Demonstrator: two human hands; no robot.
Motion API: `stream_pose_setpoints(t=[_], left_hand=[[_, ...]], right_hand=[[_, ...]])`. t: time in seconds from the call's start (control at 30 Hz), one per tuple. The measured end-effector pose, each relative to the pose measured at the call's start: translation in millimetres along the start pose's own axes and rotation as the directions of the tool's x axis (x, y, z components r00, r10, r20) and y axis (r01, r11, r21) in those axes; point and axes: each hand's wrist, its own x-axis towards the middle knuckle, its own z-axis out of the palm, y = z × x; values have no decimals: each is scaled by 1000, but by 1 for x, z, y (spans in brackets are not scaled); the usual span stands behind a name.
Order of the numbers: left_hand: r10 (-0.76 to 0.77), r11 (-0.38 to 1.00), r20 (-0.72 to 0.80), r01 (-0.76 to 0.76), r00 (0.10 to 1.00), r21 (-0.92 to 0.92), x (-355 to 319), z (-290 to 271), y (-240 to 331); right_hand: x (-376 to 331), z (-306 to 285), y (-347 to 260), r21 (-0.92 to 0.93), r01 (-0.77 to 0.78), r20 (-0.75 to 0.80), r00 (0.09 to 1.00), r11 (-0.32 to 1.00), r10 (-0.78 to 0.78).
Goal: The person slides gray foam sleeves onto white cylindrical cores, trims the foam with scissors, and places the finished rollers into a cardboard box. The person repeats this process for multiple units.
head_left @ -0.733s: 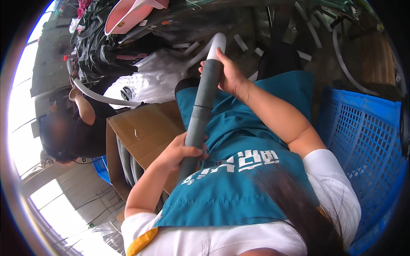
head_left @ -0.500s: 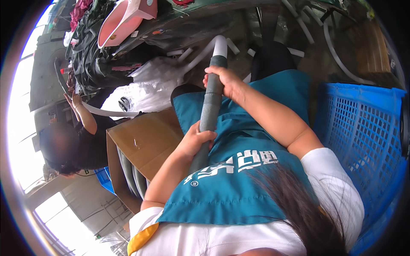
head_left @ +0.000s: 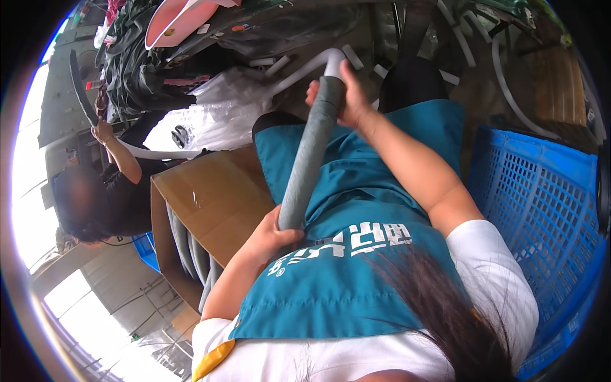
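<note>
A grey fabric sleeve (head_left: 309, 162) covers a long tube slanting across my lap; it looks mostly smooth, with slight folds near its far end. Beyond the sleeve's far edge the white foam tube (head_left: 335, 62) shows, bending sharply left toward the floor. My right hand (head_left: 350, 99) is closed around the sleeve's far end, its thumb pointing up beside the white part. Close to my apron, my left hand (head_left: 270, 235) grips the near end of the sleeve, thumb across it. What lies under that palm is hidden.
An open cardboard box (head_left: 213, 197) holding grey tubes stands at my left. A blue plastic crate (head_left: 534, 191) is at my right. Clear plastic bags (head_left: 223, 118) and white tube pieces lie ahead. Far left, another person (head_left: 105, 191) holds a grey-covered tube (head_left: 83, 89).
My left hand has slid along the tube toward my body. My right hand has shifted to the sleeve's far end. The sleeve's middle folds have smoothed out. The other person's tube now stands higher.
</note>
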Motion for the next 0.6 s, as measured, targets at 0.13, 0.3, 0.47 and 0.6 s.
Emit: stream_pose_setpoints(t=[0.13, 0.3, 0.47, 0.6], left_hand=[[-7, 999, 99, 11, 995, -35, 11, -5, 6], [-9, 999, 90, 6, 996, 31, 1, -2, 3], [-90, 996, 67, 88, 994, 32, -17, -5, -1], [-68, 997, 162, 64, 984, 33, -9, -19, -18]], right_hand=[[-3, 15, 24, -223, -23, -157, 988, 975, -13], [31, -12, -13, -133, 100, -374, 916, 986, -143], [43, -42, -33, -197, 211, -439, 854, 957, -279], [22, -20, -29, -204, 201, -313, 914, 958, -259]])
